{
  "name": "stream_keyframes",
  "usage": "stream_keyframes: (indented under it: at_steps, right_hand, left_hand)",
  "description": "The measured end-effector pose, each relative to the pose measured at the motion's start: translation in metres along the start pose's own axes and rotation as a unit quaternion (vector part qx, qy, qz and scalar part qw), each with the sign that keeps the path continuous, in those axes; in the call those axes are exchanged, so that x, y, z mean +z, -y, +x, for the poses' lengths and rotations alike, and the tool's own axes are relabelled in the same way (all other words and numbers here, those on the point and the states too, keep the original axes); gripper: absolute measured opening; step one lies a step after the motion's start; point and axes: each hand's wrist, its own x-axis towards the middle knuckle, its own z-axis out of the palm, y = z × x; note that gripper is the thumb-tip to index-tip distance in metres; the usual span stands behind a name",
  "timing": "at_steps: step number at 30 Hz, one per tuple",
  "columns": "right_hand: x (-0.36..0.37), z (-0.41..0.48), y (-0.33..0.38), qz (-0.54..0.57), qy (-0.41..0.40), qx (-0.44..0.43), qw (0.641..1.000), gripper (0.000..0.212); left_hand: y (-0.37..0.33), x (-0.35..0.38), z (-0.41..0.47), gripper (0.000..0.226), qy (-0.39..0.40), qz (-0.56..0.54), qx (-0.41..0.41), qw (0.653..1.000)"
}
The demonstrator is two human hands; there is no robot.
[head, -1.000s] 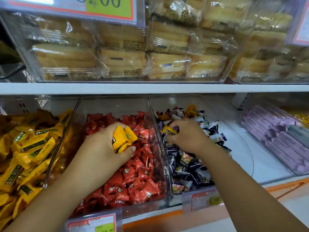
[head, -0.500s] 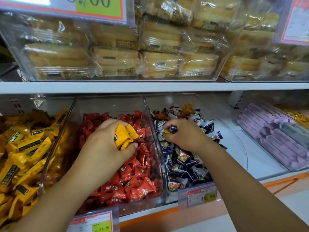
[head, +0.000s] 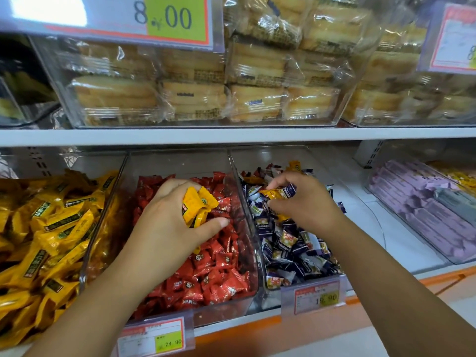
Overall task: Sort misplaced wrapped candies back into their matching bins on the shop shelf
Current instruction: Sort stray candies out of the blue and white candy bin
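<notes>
Two prices: 24.90 tag [head: 154, 336], 19.90 tag [head: 313, 297]; left hand [head: 167, 225] grips yellow candies [head: 197, 207], right hand [head: 307, 203] pinches one.

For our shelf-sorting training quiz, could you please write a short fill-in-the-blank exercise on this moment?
1. The left hand grips a bunch of candies wrapped in ___.
2. It hovers over the bin of ___ candies.
3. The right hand pinches one yellow candy over the dark blue candies, in the bin to the ___ of the red one.
4. The red bin's price tag reads ___.

Missing words: yellow; red; right; 24.90
</notes>
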Motion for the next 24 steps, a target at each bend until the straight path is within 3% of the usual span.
stream_keyframes:
  at_steps: [7,10,13,18,20,24]
  right_hand:
    - [-0.006,-0.016,-0.006,-0.085,-0.062,-0.125,0.987,0.024]
    - [-0.005,-0.028,0.010,0.044,-0.099,-0.099,0.989,0.019]
    - [0.005,-0.044,0.035,0.202,-0.055,-0.084,0.974,0.016]
    - [0.022,-0.055,0.051,0.241,0.052,-0.078,0.966,0.013]
    - [0.018,-0.048,0.047,0.224,0.064,-0.071,0.970,0.015]
    - [0.000,-0.006,0.013,0.051,-0.054,-0.052,0.996,0.022]
  left_hand:
    - [-0.008,0.003,-0.001,0.032,0.005,-0.030,0.014,0.999]
    - [-0.011,0.001,-0.002,0.036,0.016,-0.047,0.023,0.999]
    - [-0.019,0.000,-0.004,0.040,0.021,-0.089,0.025,0.995]
    - [-0.023,-0.004,-0.007,0.035,0.057,-0.131,0.014,0.990]
    - [-0.019,-0.005,-0.005,0.037,0.061,-0.101,0.013,0.993]
    - [-0.020,-0.020,-0.016,0.064,0.090,-0.055,-0.018,0.994]
